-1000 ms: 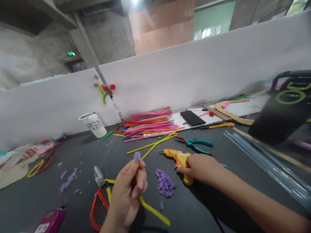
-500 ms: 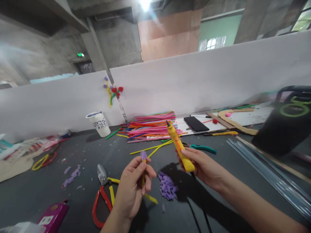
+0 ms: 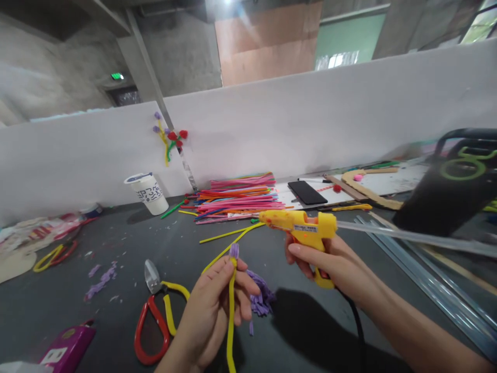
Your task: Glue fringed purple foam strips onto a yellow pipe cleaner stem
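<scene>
My left hand (image 3: pixel 217 295) pinches a yellow pipe cleaner (image 3: pixel 230 321) near its top, where small purple strips (image 3: pixel 234 250) stand up in a bunch. The stem hangs down below my fingers. In my right hand (image 3: pixel 330 259) is a yellow hot glue gun (image 3: pixel 306 228), held level by its handle with the nozzle pointing left. A long clear glue stick (image 3: pixel 411 235) runs out of its back, and a black cord drops below. Behind my left fingers a heap of purple cut strips (image 3: pixel 262 294) lies on the dark table, partly hidden.
Red-handled pliers (image 3: pixel 152 331) lie left of my left hand, beside a purple device (image 3: pixel 68 349). Pipe cleaner bundles (image 3: pixel 236 197), a phone (image 3: pixel 307 192) and a white cup (image 3: pixel 147 194) are along the back. Clear glue sticks (image 3: pixel 438 290) and a black container (image 3: pixel 435 191) are at right.
The glue gun has turned from nozzle-up to level, side-on, its glue stick now showing. My left hand has rotated the pipe cleaner so its stem faces me. The view has shifted slightly.
</scene>
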Motion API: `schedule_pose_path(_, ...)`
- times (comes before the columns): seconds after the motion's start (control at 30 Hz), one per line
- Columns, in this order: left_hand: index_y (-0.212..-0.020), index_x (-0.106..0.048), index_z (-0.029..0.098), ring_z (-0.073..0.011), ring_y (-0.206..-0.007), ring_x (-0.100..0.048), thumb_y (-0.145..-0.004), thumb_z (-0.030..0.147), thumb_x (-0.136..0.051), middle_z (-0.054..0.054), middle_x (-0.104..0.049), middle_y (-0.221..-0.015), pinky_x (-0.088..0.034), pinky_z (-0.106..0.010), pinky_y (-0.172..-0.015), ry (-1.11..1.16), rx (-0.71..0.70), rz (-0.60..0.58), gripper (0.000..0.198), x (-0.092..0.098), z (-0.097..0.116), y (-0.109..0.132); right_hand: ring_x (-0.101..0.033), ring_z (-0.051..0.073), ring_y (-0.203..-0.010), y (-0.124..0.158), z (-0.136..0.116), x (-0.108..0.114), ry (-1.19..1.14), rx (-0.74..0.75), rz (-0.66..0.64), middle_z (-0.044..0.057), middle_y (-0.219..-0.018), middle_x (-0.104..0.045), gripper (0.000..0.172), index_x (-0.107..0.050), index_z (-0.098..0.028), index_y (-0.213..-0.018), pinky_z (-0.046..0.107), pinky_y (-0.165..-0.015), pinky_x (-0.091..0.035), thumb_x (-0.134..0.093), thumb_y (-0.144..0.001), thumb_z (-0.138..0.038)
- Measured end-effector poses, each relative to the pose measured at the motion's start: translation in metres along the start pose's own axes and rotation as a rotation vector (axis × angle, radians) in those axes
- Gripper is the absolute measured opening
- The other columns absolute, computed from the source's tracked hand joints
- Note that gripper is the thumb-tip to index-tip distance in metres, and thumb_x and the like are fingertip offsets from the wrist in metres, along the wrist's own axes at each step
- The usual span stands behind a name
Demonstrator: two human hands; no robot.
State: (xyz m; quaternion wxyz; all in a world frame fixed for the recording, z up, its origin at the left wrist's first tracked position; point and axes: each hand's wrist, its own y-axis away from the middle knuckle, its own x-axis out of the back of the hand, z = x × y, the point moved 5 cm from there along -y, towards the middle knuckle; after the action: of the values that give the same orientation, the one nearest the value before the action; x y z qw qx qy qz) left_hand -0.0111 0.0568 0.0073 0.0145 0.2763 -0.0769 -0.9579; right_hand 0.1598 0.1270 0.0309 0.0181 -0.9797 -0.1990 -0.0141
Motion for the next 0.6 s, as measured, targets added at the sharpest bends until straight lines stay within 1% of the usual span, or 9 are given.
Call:
schedule_pose_path(0.07,-0.077,-0.064,0.013,-0.0070,-0.036,-0.057,-0.081,0.034,-0.063,-0.003,-0.070,-0.059,-0.036,-0.012,-0.034,-0.008,-0.001,-0.015,0.021,-0.002,-0.001,0.001,-0.044,0.008,-0.046,0.002,-0.001,0.002,0.034,0.029,0.032,0.000,-0.067,-0.058,0.025,-0.058,-0.015,-0.079,0.020,-0.043,-0.036,-0.068,-0.069,-0.036)
schedule_pose_path(0.13,-0.077,-0.065,0.013,-0.0072,-0.039,-0.057,-0.082,0.033,-0.062,-0.004,-0.070,-0.060,-0.038,-0.013,-0.037,-0.024,-0.003,-0.012,0.020,-0.002,-0.001,0.002,-0.047,0.008,-0.049,0.005,0.000,-0.002,-0.035,0.030,-0.012,0.002,-0.071,-0.060,0.025,-0.060,-0.015,-0.083,0.020,-0.045,-0.040,-0.068,-0.069,-0.034)
schedule_pose_path(0.2,-0.076,-0.068,0.013,-0.0083,-0.049,-0.060,-0.080,0.031,-0.065,-0.004,-0.070,-0.063,-0.043,-0.014,-0.046,-0.034,-0.035,0.047,0.019,0.002,-0.001,0.001,-0.049,0.009,-0.050,0.010,0.002,-0.009,-0.085,0.017,-0.076,0.002,-0.074,-0.061,0.025,-0.063,-0.015,-0.086,0.020,-0.045,-0.043,-0.068,-0.071,-0.034)
schedule_pose_path(0.27,-0.075,-0.072,0.013,-0.0088,-0.061,-0.061,-0.073,0.031,-0.072,-0.003,-0.070,-0.068,-0.046,-0.015,-0.058,-0.047,-0.096,0.146,0.018,0.008,0.002,0.001,-0.049,0.009,-0.048,0.016,0.001,-0.015,-0.042,0.041,-0.097,0.002,-0.070,-0.060,0.021,-0.065,-0.016,-0.083,0.020,-0.044,-0.044,-0.067,-0.073,-0.034)
schedule_pose_path(0.3,-0.074,-0.073,0.013,-0.0083,-0.064,-0.059,-0.070,0.031,-0.075,-0.002,-0.068,-0.067,-0.046,-0.014,-0.062,-0.060,-0.126,0.191,0.018,0.012,0.004,0.000,-0.050,0.010,-0.048,0.019,-0.001,-0.018,-0.002,0.079,-0.095,0.001,-0.068,-0.060,0.019,-0.066,-0.017,-0.080,0.020,-0.045,-0.046,-0.066,-0.074,-0.035)
schedule_pose_path(0.33,-0.074,-0.074,0.013,-0.0074,-0.063,-0.057,-0.068,0.031,-0.076,0.000,-0.067,-0.066,-0.045,-0.014,-0.062,-0.077,-0.152,0.219,0.019,0.014,0.005,0.000,-0.053,0.011,-0.050,0.022,-0.004,-0.020,0.039,0.124,-0.091,0.001,-0.067,-0.061,0.018,-0.066,-0.018,-0.079,0.021,-0.047,-0.049,-0.066,-0.075,-0.035)
schedule_pose_path(0.4,-0.077,-0.074,0.014,-0.0057,-0.057,-0.051,-0.069,0.032,-0.075,0.001,-0.063,-0.061,-0.041,-0.013,-0.055,-0.114,-0.174,0.233,0.020,0.016,0.007,-0.001,-0.061,0.015,-0.059,0.026,-0.008,-0.022,0.097,0.199,-0.075,0.003,-0.071,-0.065,0.016,-0.067,-0.020,-0.081,0.024,-0.055,-0.055,-0.065,-0.077,-0.035)
schedule_pose_path(0.5,-0.078,-0.074,0.016,-0.0060,-0.051,-0.047,-0.072,0.034,-0.072,0.001,-0.063,-0.058,-0.035,-0.014,-0.046,-0.159,-0.211,0.232,0.019,0.017,0.011,-0.001,-0.067,0.020,-0.073,0.029,-0.011,-0.027,0.133,0.251,-0.082,0.005,-0.078,-0.070,0.017,-0.069,-0.022,-0.087,0.029,-0.068,-0.059,-0.064,-0.079,-0.036)
schedule_pose_path(0.6,-0.078,-0.073,0.016,-0.0067,-0.048,-0.046,-0.073,0.036,-0.070,0.001,-0.063,-0.057,-0.033,-0.015,-0.042,-0.236,-0.263,0.248,0.021,0.017,0.013,0.000,-0.068,0.020,-0.070,0.029,-0.015,-0.031,0.127,0.311,-0.092,0.003,-0.075,-0.070,0.013,-0.069,-0.023,-0.082,0.029,-0.067,-0.059,-0.065,-0.079,-0.035)
